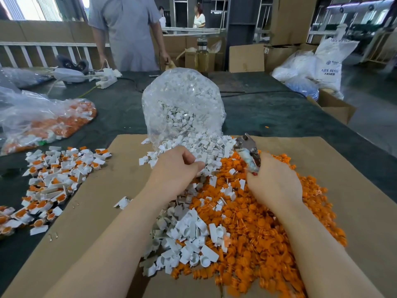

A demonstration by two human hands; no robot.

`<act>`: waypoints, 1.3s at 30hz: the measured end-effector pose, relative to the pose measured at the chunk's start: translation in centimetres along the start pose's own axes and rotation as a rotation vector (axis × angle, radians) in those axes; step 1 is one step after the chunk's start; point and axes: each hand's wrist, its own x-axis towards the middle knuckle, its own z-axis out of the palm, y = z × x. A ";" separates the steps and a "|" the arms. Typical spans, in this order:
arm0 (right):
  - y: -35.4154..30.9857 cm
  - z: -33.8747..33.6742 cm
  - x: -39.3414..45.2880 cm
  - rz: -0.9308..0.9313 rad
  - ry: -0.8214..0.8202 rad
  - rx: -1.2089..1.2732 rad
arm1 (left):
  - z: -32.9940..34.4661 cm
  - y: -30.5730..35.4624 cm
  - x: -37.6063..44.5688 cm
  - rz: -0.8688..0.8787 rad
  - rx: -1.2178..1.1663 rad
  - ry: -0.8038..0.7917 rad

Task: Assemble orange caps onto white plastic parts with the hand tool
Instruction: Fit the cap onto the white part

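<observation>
A heap of loose orange caps (264,229) covers the right half of a cardboard sheet (103,222). White plastic parts (189,235) lie beside and among them, spilling from a clear bag (182,104) behind. My left hand (174,171) reaches into the white parts near the bag's mouth, fingers curled around a white part. My right hand (272,181) grips the hand tool (247,151), whose metal head points up and away over the caps.
Assembled white-and-orange pieces (55,179) lie in a pile at the left, with a bag of more (47,123) behind. A person in grey (129,33) stands across the dark table. Power strip (107,79), bottle (202,54), cardboard boxes and white sacks at the back right.
</observation>
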 end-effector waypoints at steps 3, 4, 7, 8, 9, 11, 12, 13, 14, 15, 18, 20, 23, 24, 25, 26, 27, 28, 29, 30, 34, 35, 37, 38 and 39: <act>-0.1 0.2 0.2 -0.080 0.017 0.197 | 0.1 0.4 -0.4 0.000 -0.194 0.002; -0.2 0.1 0.3 -0.101 0.019 0.270 | 0.2 0.5 -0.5 0.004 -0.240 0.006; -0.5 0.0 0.2 -0.140 0.019 0.429 | 0.5 0.8 -0.6 -0.004 -0.333 0.045; -0.6 0.0 0.2 -0.153 0.024 0.464 | 0.5 0.9 -0.6 -0.008 -0.350 0.053; -0.7 0.0 0.1 -0.165 0.031 0.498 | 0.6 1.0 -0.6 -0.010 -0.365 0.052; -0.9 0.0 -0.1 -0.185 0.038 0.554 | 0.7 1.2 -0.8 -0.010 -0.410 0.039; -1.0 0.0 -0.2 -0.193 0.039 0.565 | 0.7 1.3 -0.8 -0.009 -0.429 0.033; -1.1 0.0 -0.3 -0.202 0.038 0.572 | 0.8 1.5 -0.9 -0.005 -0.434 0.029; -1.1 0.1 -0.3 -0.209 0.037 0.587 | 0.8 1.6 -1.0 0.000 -0.435 0.030; -1.3 0.1 -0.4 -0.211 0.038 0.616 | 0.9 1.7 -1.1 0.003 -0.447 0.035; -1.7 -0.1 -0.8 -0.224 0.053 0.763 | 1.1 2.2 -1.4 -0.019 -0.598 0.047; -2.0 -0.3 -1.0 -0.237 0.063 0.868 | 1.2 2.6 -1.6 -0.053 -0.683 0.040; -2.2 -0.4 -1.2 -0.258 0.082 0.920 | 1.4 3.0 -1.8 -0.119 -0.808 0.041; -2.3 -0.4 -1.3 -0.264 0.087 0.929 | 1.4 3.1 -1.8 -0.137 -0.831 0.043; -2.3 -0.4 -1.3 -0.268 0.094 0.938 | 1.5 3.2 -1.9 -0.151 -0.842 0.043; -2.4 -0.4 -1.3 -0.269 0.104 0.943 | 1.6 3.3 -2.0 -0.161 -0.851 0.039; -2.5 -0.4 -1.3 -0.268 0.114 0.942 | 1.7 3.4 -2.1 -0.167 -0.870 0.034; -2.5 -0.4 -1.3 -0.266 0.124 0.938 | 1.8 3.5 -2.2 -0.171 -0.899 0.030; -2.6 -0.3 -1.3 -0.263 0.131 0.933 | 1.8 3.6 -2.4 -0.174 -0.929 0.026; -2.6 -0.2 -1.3 -0.259 0.138 0.926 | 1.9 3.8 -2.5 -0.173 -0.948 0.025; -2.5 0.0 -1.3 -0.246 0.178 0.880 | 2.2 4.2 -3.0 -0.148 -0.982 0.021; -2.5 0.0 -1.3 -0.241 0.197 0.858 | 2.2 4.3 -3.1 -0.140 -0.979 0.026; -2.6 0.0 -1.4 -0.234 0.236 0.821 | 2.3 4.5 -3.2 -0.117 -0.952 0.052; -2.7 0.0 -1.4 -0.233 0.252 0.816 | 2.4 4.5 -3.3 -0.103 -0.936 0.067; -2.7 0.0 -1.5 -0.232 0.265 0.817 | 2.4 4.5 -3.4 -0.092 -0.919 0.083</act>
